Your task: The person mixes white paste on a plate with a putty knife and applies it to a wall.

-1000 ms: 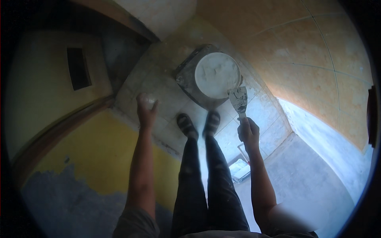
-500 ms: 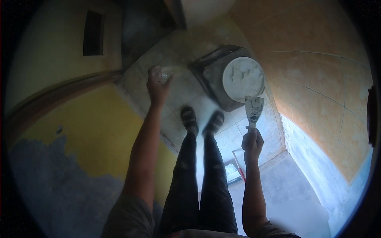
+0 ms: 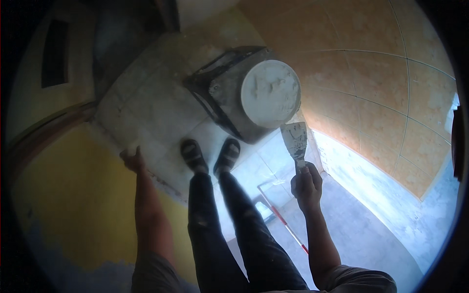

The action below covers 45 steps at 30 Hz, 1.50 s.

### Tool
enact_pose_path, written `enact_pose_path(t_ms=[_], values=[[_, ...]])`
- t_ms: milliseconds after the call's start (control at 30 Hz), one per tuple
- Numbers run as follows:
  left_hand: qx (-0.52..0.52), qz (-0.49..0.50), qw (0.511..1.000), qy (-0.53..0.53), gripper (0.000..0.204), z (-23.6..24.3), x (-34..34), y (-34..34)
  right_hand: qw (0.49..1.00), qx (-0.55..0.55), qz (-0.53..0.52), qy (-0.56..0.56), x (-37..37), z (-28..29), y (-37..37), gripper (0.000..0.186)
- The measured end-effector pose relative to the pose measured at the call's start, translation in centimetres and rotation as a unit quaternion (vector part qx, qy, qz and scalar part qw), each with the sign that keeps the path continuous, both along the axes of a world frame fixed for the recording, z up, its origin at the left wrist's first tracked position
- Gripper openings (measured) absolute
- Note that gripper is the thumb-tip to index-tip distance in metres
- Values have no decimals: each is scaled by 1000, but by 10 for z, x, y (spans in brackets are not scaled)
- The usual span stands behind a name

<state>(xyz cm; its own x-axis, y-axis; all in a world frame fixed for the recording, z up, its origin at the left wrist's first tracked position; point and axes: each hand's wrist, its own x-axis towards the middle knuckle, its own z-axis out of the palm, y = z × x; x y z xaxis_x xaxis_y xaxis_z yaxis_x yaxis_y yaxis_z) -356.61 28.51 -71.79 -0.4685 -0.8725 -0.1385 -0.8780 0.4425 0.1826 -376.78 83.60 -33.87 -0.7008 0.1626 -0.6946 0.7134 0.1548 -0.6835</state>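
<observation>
My right hand point(image 3: 306, 188) is closed around the handle of a wide putty knife point(image 3: 293, 140), whose blade is smeared with pale paste and dark marks. Just beyond the blade, a round tub point(image 3: 270, 93) of pale, lumpy paste stands on a dark, dirty square base point(image 3: 215, 90). My left hand point(image 3: 133, 158) is off to the left, low against the pale floor, with curled fingers around something pale and see-through; it is blurred and I cannot make it out. My sandalled feet point(image 3: 194, 155) stand between the hands, in front of the tub's base.
Orange tiled wall point(image 3: 371, 93) rises on the right, yellow wall with bare grey patches point(image 3: 73, 205) on the left. A red-and-white pole point(image 3: 278, 215) slants behind my legs near a pale rectangular object point(image 3: 264, 211). A dark opening point(image 3: 54, 53) is at the upper left.
Since half a second ago my left hand has moved down and leftward in view. The putty knife has shifted slightly left with the tub, as the whole view has moved.
</observation>
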Motion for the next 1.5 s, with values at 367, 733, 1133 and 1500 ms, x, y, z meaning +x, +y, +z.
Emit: enact_pose_path(t_ms=[367,733,1133,1500], values=[[22,98,992,-81,79,-64,14,13,997,19,-21,-66,-11,-28,20,38],[-10,-36,995,96,56,49,-95,81,948,261,175,54,-69,19,41,47],[380,-270,878,106,38,302,-359,311,883,348,314,21,-164,75,27,36],[337,-309,879,134,43,283,-361,333,890,336,307,15,-172,68,29,34]])
